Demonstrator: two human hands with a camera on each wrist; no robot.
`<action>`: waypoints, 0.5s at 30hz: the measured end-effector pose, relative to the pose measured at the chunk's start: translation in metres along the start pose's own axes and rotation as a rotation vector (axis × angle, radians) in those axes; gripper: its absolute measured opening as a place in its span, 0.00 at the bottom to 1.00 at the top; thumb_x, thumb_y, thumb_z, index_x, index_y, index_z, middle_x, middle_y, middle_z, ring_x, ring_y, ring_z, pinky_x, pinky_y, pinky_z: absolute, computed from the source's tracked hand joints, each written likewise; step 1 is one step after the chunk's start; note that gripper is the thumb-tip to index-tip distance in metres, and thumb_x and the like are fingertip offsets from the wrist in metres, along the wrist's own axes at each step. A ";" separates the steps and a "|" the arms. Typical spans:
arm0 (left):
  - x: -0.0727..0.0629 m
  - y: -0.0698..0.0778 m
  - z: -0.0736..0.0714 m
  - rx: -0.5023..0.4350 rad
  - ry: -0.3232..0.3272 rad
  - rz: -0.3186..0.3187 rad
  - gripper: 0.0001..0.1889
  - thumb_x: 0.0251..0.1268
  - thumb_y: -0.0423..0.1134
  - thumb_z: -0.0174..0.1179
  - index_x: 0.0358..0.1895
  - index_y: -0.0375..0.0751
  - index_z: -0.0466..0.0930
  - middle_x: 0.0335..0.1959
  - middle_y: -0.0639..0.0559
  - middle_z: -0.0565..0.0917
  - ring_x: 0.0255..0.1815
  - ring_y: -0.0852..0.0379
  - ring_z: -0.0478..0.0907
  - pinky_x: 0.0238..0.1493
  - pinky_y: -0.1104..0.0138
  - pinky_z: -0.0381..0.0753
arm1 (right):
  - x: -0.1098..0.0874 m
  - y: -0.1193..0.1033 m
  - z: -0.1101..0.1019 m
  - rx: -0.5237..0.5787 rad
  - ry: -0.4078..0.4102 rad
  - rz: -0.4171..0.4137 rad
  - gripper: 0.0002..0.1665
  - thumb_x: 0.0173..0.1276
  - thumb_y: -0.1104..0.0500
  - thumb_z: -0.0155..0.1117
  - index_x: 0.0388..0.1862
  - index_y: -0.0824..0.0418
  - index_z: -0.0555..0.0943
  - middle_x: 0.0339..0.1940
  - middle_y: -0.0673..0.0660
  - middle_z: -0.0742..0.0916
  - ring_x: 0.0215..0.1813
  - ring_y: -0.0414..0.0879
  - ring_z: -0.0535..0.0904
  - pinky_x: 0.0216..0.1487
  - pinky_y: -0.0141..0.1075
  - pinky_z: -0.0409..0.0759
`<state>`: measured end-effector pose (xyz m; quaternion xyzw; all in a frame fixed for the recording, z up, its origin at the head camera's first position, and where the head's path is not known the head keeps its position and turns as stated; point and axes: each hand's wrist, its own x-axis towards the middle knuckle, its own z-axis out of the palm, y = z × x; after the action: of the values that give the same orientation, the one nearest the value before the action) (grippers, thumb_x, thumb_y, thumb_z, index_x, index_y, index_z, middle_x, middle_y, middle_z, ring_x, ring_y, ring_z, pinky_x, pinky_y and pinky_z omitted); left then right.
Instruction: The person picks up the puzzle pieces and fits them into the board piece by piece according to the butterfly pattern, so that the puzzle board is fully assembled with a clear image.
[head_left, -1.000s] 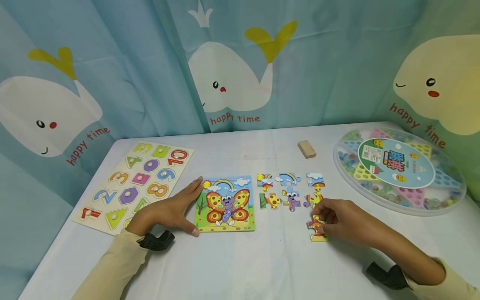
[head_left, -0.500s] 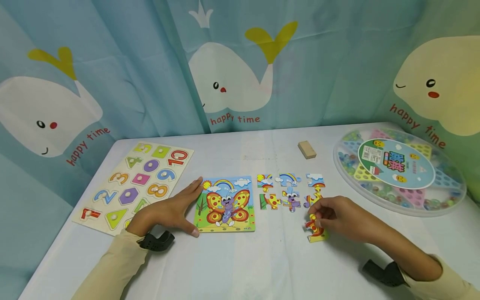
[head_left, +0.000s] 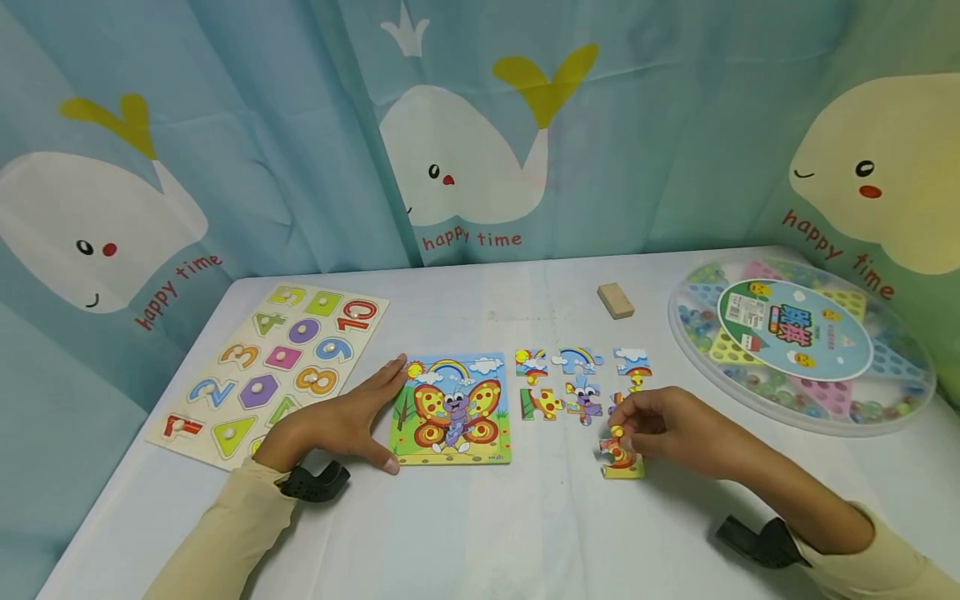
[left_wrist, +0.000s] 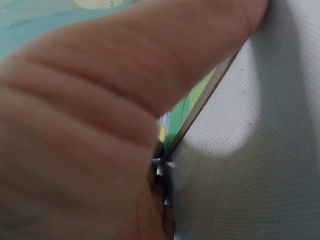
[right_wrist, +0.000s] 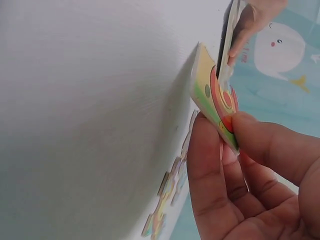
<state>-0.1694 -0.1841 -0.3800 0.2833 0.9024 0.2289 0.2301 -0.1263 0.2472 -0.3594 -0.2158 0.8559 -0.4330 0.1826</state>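
My left hand [head_left: 341, 421] lies spread along the left side of a square butterfly puzzle board [head_left: 487, 454], its thumb near the front corner and its fingertips near the back corner. In the left wrist view the thumb crosses in front of the board's edge [left_wrist: 200, 100]. My right hand [head_left: 686, 433] pinches a jigsaw piece [head_left: 621, 465] between thumb and fingers, right of the board. The right wrist view shows the piece [right_wrist: 212, 95] tilted, with a red swirl and a green and yellow border. Several other jigsaw pieces [head_left: 583, 398] lie in two rows, one partly behind the right hand.
To the left lies a number and shape peg board [head_left: 300, 296]. A small wooden block [head_left: 616, 301] rests at the back. The round, clear marble game box [head_left: 690, 367] takes up the far right. A whale-print curtain [head_left: 300, 208] hangs behind the table.
My right hand has tilted the jigsaw piece and moved it a little to the left, towards the butterfly board. The left hand stays at the board's side.
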 end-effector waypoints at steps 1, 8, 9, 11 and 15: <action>0.000 0.000 0.000 0.000 0.000 -0.001 0.67 0.41 0.57 0.76 0.78 0.39 0.39 0.79 0.47 0.33 0.78 0.49 0.31 0.74 0.51 0.44 | 0.001 -0.001 0.000 -0.005 0.005 -0.002 0.07 0.63 0.70 0.64 0.40 0.66 0.81 0.31 0.52 0.82 0.31 0.41 0.77 0.29 0.32 0.79; 0.000 0.000 0.000 0.000 -0.002 0.001 0.66 0.41 0.57 0.76 0.78 0.39 0.39 0.79 0.48 0.33 0.78 0.50 0.31 0.74 0.51 0.43 | 0.009 -0.005 0.004 -0.001 0.020 -0.034 0.07 0.61 0.71 0.64 0.39 0.67 0.81 0.29 0.53 0.81 0.29 0.41 0.77 0.28 0.33 0.79; 0.000 0.000 0.000 -0.001 -0.003 0.002 0.66 0.41 0.57 0.76 0.78 0.39 0.39 0.79 0.48 0.33 0.78 0.49 0.31 0.74 0.51 0.43 | 0.011 -0.006 0.005 0.004 0.020 -0.037 0.08 0.61 0.72 0.64 0.40 0.67 0.81 0.29 0.53 0.81 0.29 0.41 0.77 0.28 0.33 0.80; 0.000 0.000 0.000 0.000 -0.003 0.003 0.67 0.41 0.57 0.76 0.78 0.39 0.39 0.79 0.47 0.33 0.78 0.50 0.31 0.74 0.51 0.43 | 0.013 -0.007 0.006 0.012 0.024 -0.045 0.09 0.60 0.73 0.64 0.40 0.67 0.81 0.29 0.54 0.81 0.29 0.42 0.78 0.28 0.34 0.80; 0.000 0.000 -0.001 0.000 -0.002 0.003 0.67 0.41 0.57 0.76 0.78 0.38 0.39 0.79 0.47 0.33 0.78 0.49 0.31 0.74 0.51 0.43 | 0.019 -0.010 0.009 0.016 0.032 -0.052 0.09 0.60 0.74 0.63 0.40 0.68 0.81 0.29 0.54 0.81 0.29 0.43 0.79 0.28 0.35 0.81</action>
<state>-0.1696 -0.1843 -0.3795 0.2848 0.9018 0.2291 0.2307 -0.1359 0.2262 -0.3584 -0.2296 0.8494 -0.4476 0.1594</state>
